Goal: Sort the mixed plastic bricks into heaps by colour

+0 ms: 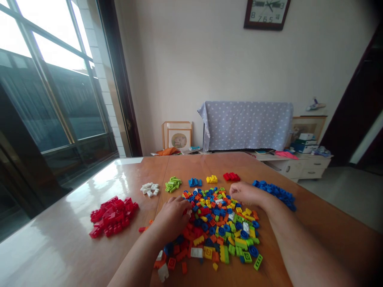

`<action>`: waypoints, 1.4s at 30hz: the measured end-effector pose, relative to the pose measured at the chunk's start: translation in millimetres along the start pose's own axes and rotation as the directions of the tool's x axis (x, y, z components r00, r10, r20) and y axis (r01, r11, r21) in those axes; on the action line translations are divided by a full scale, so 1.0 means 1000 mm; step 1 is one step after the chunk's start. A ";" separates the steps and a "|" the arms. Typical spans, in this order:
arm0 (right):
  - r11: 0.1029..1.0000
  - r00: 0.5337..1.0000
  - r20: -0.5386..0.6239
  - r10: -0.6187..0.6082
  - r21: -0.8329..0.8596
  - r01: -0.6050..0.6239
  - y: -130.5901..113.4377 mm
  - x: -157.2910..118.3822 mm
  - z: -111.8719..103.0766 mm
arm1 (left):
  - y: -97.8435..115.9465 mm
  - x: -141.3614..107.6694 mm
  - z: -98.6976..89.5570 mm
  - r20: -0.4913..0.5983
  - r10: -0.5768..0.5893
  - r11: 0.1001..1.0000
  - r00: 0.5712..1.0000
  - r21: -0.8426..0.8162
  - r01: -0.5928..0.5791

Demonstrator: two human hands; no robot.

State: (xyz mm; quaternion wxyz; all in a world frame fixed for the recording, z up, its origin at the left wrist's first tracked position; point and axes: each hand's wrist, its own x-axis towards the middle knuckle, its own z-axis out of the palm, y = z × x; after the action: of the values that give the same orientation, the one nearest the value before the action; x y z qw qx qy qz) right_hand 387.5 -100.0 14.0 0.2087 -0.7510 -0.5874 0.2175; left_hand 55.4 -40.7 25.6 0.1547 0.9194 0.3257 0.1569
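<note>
A wide pile of mixed toy bricks (215, 227) in red, blue, green, yellow, orange and white lies on the wooden table (74, 255). Over the pile's left side is my left hand (176, 217), its fingers curled around a small pale piece (189, 213) that shows at the fingertips. My right hand (243, 193) is at the pile's upper right edge with the fingers bent together; whatever they hold, if anything, is hidden.
Red bricks (113, 216) are heaped at the left, blue ones (275, 193) at the right. Behind the pile sit small groups of white (150, 189), green (173, 184), blue (195, 182), yellow (212, 179) and red (231, 176) bricks.
</note>
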 end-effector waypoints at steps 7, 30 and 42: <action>0.999 0.999 0.021 -0.037 -0.026 0.038 -0.006 0.000 -0.002 | 0.003 -0.001 -0.009 0.005 -0.071 0.996 0.997 0.059 0.071; 0.967 0.977 0.077 -0.198 -0.148 0.208 -0.039 -0.008 0.012 | 0.038 0.011 0.033 -0.056 -0.079 0.989 0.995 0.124 0.086; 0.941 0.942 -0.027 -0.334 0.050 0.335 -0.066 -0.013 0.029 | 0.017 0.017 0.027 -0.148 -0.285 0.872 0.947 -0.450 0.192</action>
State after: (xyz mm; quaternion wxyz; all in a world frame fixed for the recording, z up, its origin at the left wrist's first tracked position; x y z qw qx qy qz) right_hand 315.9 -96.7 28.8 0.2684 -0.6364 -0.6984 0.1878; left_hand 87.3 -47.2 11.2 0.3366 0.7932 0.4091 0.3003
